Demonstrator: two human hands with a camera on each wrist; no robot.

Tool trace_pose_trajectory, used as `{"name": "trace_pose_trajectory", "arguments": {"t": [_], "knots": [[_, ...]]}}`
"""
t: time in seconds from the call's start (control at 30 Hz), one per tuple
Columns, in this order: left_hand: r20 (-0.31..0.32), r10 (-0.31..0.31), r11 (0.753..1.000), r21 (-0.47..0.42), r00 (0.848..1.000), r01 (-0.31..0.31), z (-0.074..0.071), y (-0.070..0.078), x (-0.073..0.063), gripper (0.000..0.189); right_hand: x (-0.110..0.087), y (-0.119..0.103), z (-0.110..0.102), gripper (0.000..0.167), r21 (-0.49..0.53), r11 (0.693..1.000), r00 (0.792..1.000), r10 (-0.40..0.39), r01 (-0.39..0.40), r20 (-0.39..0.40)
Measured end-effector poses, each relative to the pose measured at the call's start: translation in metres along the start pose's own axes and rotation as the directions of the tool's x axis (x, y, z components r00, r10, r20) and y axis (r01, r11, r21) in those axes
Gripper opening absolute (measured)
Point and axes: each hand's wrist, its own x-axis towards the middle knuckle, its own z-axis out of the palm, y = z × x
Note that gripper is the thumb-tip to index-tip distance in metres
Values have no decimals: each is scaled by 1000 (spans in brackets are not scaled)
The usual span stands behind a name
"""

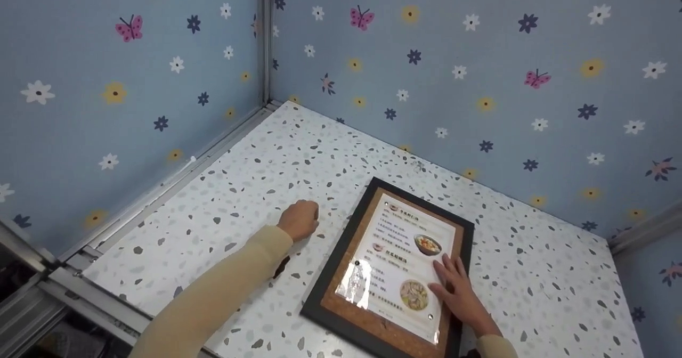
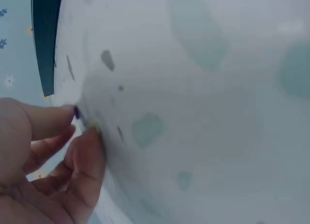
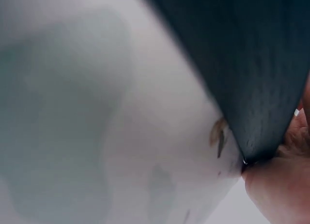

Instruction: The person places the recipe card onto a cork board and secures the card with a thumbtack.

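A cork board [image 1: 349,289] in a black frame lies on the speckled tabletop. On it lies a glossy recipe sheet [image 1: 402,251] with Chinese text and two bowl pictures; small round pins [image 1: 430,317] show near some of its corners. My right hand [image 1: 461,294] rests on the right side of the board, fingers spread over the sheet's edge. In the right wrist view the frame's black edge [image 3: 242,79] meets the hand. Left of the board, my left hand [image 1: 299,219] is low over the tabletop. Its thumb and finger pinch a tiny dark-blue thing [image 2: 76,112]; a yellowish speck shows by the fingertip.
Blue panels [image 1: 453,43] with flowers and butterflies wall in the back and left of the speckled white tabletop [image 1: 256,171]. A metal rail [image 1: 176,177] runs along the left edge. Another patterned panel [image 1: 655,273] stands at the right.
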Motion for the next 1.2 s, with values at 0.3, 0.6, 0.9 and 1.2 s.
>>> {"name": "trace_pose_trajectory", "arguments": {"t": [0.3,0.6,0.9,1.2], "knots": [[-23,10,997,-76,1000,-12,6,-3,4,16,-3,2,2,67,28,998,998,-58,59,-27],[-60,166,907,-382,984,-177,7,31,17,6,-5,4,-3,65,38,997,997,-58,60,-43],[-44,239,825,-518,970,-227,14,52,31,21,-6,6,4,65,46,997,997,-57,59,-50],[-31,330,905,-275,944,-325,20,61,44,18,-7,5,1,63,48,995,993,-79,83,-83]]}}
